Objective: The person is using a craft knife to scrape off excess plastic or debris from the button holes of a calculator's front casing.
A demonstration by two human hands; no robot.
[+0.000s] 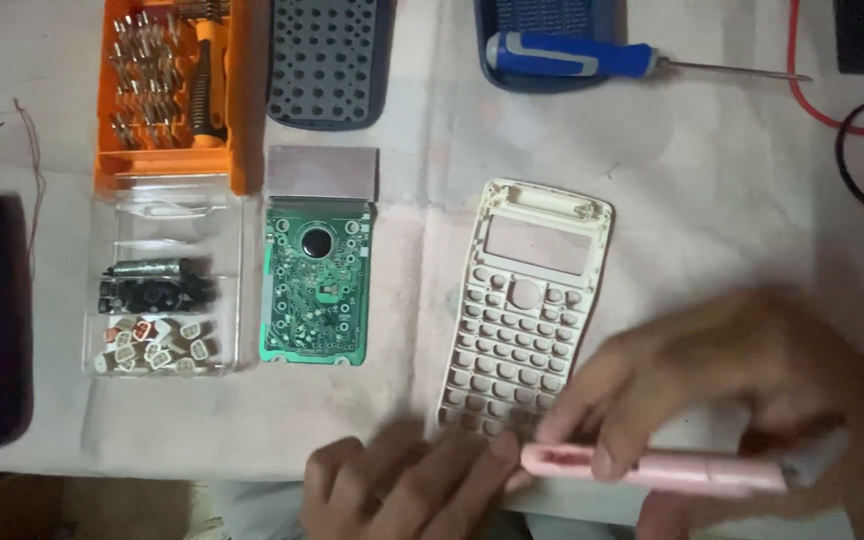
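**Position of parts.** Cream calculator front shell (522, 300) laid inside-up on white cloth (712, 200), right of centre, key openings empty. Green circuit board (314, 290) at 9 o'clock from shell, well apart, with grey display panel (322, 172) attached at its 12 o'clock edge. Clear tray (157, 300) of small loose parts at 9 o'clock from board. Orange bit set (167, 90) at 12 o'clock from tray. Grey perforated keypad mat (327, 60) at 12 o'clock from board. Blue-handled screwdriver (572, 55) at 12 o'clock from shell, well apart.

**Hands.** Right hand (742, 370) clamped on pink tool (652, 468), thumb under and fingers over, blurred with motion, covering shell's 4 o'clock corner. Tool held nearly level, tip pointing to 9 o'clock, just beside shell's 6 o'clock edge. Left hand (402, 485) at 7 o'clock from shell, fingers bunched together and touching tool tip; actual grip on tip not determinable.

**Step in hand (judgement).** Appears to be preparation of tool tip, both hands meeting at it, shell itself not yet worked.

**Requirement for further work (judgement).** Steady support of the thin shell near its 6 o'clock edge; light pressure only across the narrow ribs between key openings.
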